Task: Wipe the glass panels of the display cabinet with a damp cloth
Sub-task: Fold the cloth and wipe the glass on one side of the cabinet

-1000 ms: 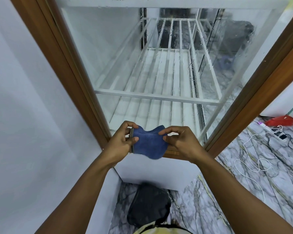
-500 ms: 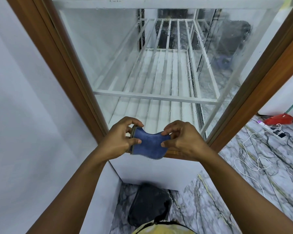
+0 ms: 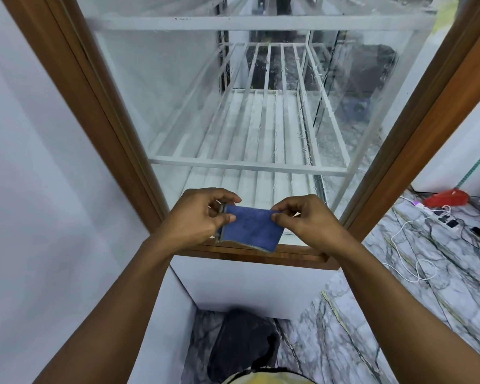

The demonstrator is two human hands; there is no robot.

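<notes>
A small folded blue cloth (image 3: 250,227) is stretched between both hands, just in front of the lower edge of the display cabinet's front glass panel (image 3: 178,106). My left hand (image 3: 197,220) pinches the cloth's left edge between thumb and fingers. My right hand (image 3: 305,220) pinches its upper right corner. The glass sits in a brown wooden frame (image 3: 100,112), and white slatted shelves (image 3: 261,151) show through it. The cloth does not touch the glass.
A white wall (image 3: 34,162) stands close on the left. A dark bag (image 3: 241,345) lies on the marble floor below the cabinet's white base (image 3: 250,284). At the right lie a white cable (image 3: 410,253), a power strip (image 3: 438,212) and a red object (image 3: 446,196).
Both hands have pulled the cloth from a bunched, sagging shape into a flat taut rectangle. The view has tilted slightly; the hands stay in front of the cabinet's lower edge.
</notes>
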